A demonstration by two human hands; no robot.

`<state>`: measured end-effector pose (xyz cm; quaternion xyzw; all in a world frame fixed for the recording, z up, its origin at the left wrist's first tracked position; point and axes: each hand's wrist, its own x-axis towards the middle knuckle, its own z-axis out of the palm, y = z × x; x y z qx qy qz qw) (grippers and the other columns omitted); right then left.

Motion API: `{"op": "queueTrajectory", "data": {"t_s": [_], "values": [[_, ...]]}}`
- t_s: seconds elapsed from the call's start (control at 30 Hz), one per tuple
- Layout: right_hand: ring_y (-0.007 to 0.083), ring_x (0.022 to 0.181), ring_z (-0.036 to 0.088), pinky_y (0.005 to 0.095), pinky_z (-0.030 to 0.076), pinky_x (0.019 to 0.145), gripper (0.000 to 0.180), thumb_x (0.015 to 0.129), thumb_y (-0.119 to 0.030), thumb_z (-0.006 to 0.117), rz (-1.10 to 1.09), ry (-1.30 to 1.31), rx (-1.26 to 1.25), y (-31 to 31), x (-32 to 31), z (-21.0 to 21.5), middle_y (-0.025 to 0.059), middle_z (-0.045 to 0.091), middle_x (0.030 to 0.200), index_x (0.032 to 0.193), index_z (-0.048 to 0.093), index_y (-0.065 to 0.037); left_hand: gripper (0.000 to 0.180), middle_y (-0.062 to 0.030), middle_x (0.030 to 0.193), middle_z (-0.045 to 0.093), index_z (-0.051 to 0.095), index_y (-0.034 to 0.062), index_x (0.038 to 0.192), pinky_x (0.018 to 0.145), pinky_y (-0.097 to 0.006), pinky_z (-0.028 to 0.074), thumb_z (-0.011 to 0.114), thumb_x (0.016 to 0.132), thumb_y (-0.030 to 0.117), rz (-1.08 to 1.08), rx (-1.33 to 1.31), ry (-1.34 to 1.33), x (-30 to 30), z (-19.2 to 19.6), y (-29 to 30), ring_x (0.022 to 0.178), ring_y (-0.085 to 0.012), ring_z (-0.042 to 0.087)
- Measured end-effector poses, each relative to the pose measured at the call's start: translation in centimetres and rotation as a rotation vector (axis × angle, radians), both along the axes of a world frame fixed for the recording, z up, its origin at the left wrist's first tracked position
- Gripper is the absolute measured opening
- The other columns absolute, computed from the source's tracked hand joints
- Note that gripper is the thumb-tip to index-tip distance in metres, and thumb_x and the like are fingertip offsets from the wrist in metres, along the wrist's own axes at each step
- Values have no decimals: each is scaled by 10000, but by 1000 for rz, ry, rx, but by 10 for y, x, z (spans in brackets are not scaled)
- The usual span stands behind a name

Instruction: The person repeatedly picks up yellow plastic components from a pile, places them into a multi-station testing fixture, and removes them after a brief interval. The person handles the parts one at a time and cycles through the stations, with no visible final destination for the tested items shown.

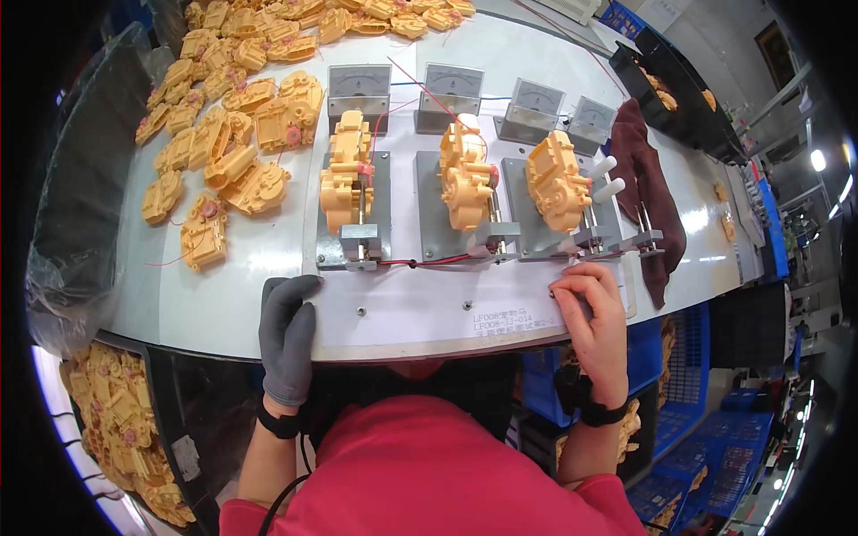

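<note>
My left hand [290, 344], in a grey glove, rests at the table's front edge. Its fingers bend forward with the thumb apart, holding nothing. My bare right hand [597, 326] is at the right end of the white board [411, 299], thumb and fingertips closed around a small dark stud, mostly hidden. Two similar metal studs, a left one [362, 311] and a middle one [466, 305], show on the board. Beyond them, three yellow plastic gear housings, left [346, 174], middle [466, 179] and right [559, 183], stand on grey fixtures with metal clamps.
Panel meters [359, 82] line the back of the fixtures. Many yellow housings [255, 183] with thin wires lie at the left and far left. A dark red cloth [648, 196] lies to the right, and a black bin [679, 98] stands behind. Bins of housings [121, 429] stand below the table.
</note>
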<state>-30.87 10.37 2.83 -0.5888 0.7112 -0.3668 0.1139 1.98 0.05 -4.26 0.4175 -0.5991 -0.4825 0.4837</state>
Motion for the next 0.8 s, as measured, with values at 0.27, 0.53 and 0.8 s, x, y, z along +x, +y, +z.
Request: {"op": "queueTrajectory", "data": {"t_s": [0.27, 0.53, 0.8], "values": [[290, 1007, 595, 351, 472, 900, 80, 900, -36, 647, -22, 12, 11, 1, 2, -1, 133, 591, 1063, 960, 664, 14, 297, -76, 1041, 504, 614, -24, 1149, 896, -264, 412, 494, 878, -4, -6, -28, -34, 0, 3, 0, 964, -163, 518], [287, 1032, 592, 355, 465, 916, 79, 906, -36, 644, 11, 13, 23, -1, 0, -1, 132, 594, 1065, 965, 664, 13, 284, -86, 1059, 520, 601, -26, 1136, 935, -276, 408, 468, 886, -5, 21, -25, -19, 2, -3, 1, 990, -176, 527], [280, 1042, 594, 347, 467, 924, 93, 916, -42, 637, 49, 1, 43, 1, -5, 4, 127, 593, 1080, 989, 670, 4, 288, -102, 1075, 547, 598, -37, 1142, 958, -291, 402, 469, 891, 20, 51, -52, -59, -1, -3, 1, 1015, -198, 533]]}}
